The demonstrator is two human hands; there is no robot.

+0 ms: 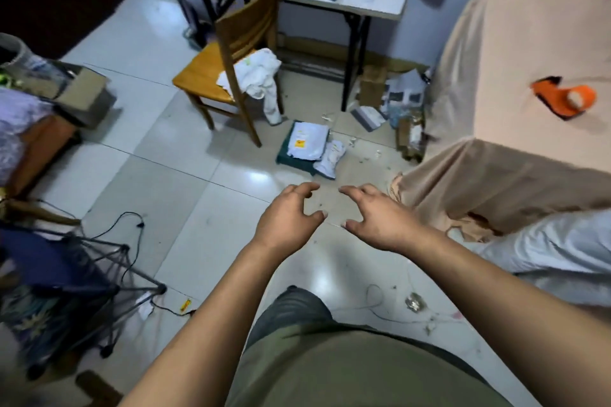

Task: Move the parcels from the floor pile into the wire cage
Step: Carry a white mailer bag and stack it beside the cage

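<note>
Both hands are reaching out empty at centre frame, the left hand (288, 219) and right hand (380, 220) held slightly apart with fingers loosely curled. The parcels (309, 146) are lying just above them on the tiled floor (165, 158). The wire cage (99, 287) is standing at lower left, and a wooden chair (228, 66) is sitting above centre.

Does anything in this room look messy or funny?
Yes. A white cloth slumps off the seat of the wooden chair, one end dangling toward the floor. Small scraps are scattered over the tiles beside the parcels, and boxes and torn wrappers lie jumbled under the table.
</note>
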